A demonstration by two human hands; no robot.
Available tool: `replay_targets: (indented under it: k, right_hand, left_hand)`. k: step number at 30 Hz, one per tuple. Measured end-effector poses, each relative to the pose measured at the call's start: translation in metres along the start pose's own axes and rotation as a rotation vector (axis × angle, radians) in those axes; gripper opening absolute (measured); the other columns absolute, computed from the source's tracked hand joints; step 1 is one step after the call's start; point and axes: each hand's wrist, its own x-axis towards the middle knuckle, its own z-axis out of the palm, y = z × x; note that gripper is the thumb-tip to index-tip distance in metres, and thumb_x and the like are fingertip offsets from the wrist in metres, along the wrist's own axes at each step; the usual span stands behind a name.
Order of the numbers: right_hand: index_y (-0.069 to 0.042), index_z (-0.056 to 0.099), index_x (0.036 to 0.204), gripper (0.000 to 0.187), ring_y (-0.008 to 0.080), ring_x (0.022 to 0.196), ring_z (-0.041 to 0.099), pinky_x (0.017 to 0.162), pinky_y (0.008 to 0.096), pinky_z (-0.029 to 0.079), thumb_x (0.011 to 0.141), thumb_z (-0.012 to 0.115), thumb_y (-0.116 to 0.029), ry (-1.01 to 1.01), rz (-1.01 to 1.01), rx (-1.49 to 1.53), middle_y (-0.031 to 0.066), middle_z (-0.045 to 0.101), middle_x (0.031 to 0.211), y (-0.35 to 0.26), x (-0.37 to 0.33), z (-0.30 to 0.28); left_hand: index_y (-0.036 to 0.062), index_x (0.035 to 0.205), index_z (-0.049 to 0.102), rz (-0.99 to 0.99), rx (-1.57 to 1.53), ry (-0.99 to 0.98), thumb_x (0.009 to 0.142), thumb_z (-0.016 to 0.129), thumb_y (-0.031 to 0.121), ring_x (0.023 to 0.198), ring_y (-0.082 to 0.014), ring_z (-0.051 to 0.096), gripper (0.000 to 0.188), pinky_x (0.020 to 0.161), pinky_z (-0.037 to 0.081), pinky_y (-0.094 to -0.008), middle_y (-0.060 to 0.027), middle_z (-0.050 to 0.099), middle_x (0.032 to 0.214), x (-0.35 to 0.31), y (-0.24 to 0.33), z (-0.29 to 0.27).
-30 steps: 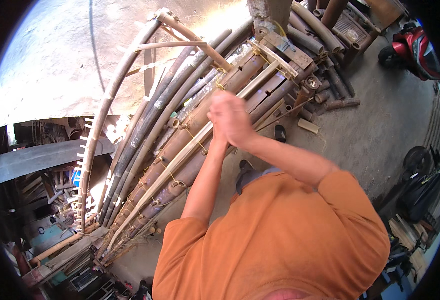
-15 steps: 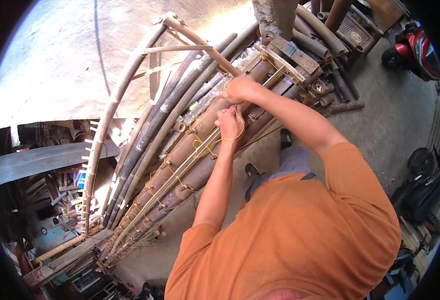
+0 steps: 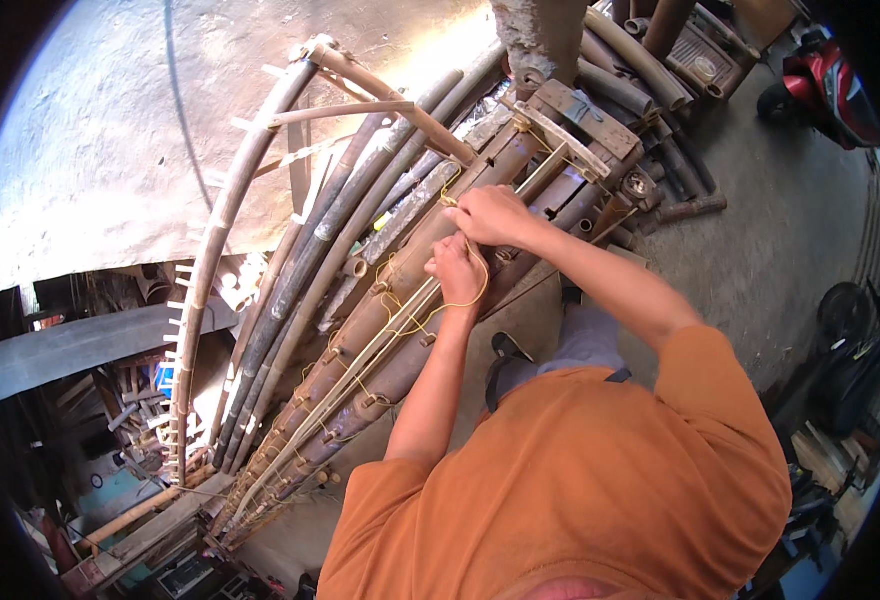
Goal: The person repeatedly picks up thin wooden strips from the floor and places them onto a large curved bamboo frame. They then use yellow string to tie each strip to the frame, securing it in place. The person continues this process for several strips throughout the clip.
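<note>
Two long brown bamboo tubes lie side by side, the far tube (image 3: 412,262) and the near tube (image 3: 388,382). Wooden pegs (image 3: 368,400) stick out along them, with thin yellow cord strung from peg to peg. Pale thin strips (image 3: 360,365) run lengthwise between the tubes. Over the far tube my right hand (image 3: 490,216) is closed, fingertips pinching the yellow cord (image 3: 487,275). Just below it, my left hand (image 3: 454,268) is closed on the same cord, which loops out past its wrist. The fingertips of both hands are partly hidden.
Beyond the tubes lean a curved bamboo frame (image 3: 222,220) with short pegs and several dark bamboo poles (image 3: 335,225). A wooden crosspiece (image 3: 563,140) spans the tubes' far end, near a concrete post (image 3: 535,40). Cut bamboo and a red motorbike (image 3: 832,95) stand at right.
My right hand has come down toward me, with its forearm lower. My left hand has shifted slightly down. Both still hold the cord, and the whole view has tilted a little.
</note>
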Motion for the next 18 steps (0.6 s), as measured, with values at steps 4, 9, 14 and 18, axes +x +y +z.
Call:
replay_targets:
  k: [4,9,14,18]
  right_hand:
    - [0.002,0.068,0.085,0.047,0.0423,0.087,0.066,0.081,0.0515,0.051,0.091,0.057,-0.043,0.072,0.101,-0.025,0.0246,0.068,0.09,-0.015,0.014,-0.017]
    - [-0.005,0.068,0.089,0.036,0.0408,0.094,0.064,0.082,0.0513,0.049,0.092,0.055,-0.038,0.057,-0.061,0.089,0.0207,0.069,0.092,-0.005,0.072,0.013]
    - [-0.005,0.068,0.086,0.04,0.0405,0.092,0.064,0.083,0.0495,0.049,0.095,0.049,-0.039,-0.004,-0.005,-0.151,0.0207,0.067,0.091,-0.035,0.066,0.019]
    - [-0.003,0.066,0.075,0.047,0.032,0.077,0.067,0.072,0.0444,0.05,0.096,0.049,-0.041,0.046,-0.118,0.108,0.0169,0.068,0.076,-0.03,0.073,0.032]
  left_hand:
    - [0.0119,0.092,0.071,-0.021,-0.104,0.056,0.095,0.057,0.023,0.089,-0.0253,0.059,0.018,0.081,0.031,-0.0416,-0.009,0.067,0.084,-0.003,0.014,-0.006]
    - [0.011,0.094,0.071,0.0,-0.095,0.071,0.096,0.056,0.025,0.09,-0.0254,0.058,0.021,0.081,0.031,-0.0413,-0.0106,0.067,0.087,-0.002,0.015,-0.006]
    - [0.0104,0.093,0.071,0.014,-0.091,0.054,0.096,0.056,0.022,0.091,-0.0259,0.059,0.019,0.08,0.031,-0.0406,-0.0098,0.069,0.085,-0.001,0.008,-0.004]
    - [0.0107,0.092,0.072,0.008,-0.06,0.038,0.095,0.056,0.021,0.09,-0.0253,0.06,0.019,0.08,0.031,-0.0407,-0.0085,0.069,0.084,0.002,0.016,-0.008]
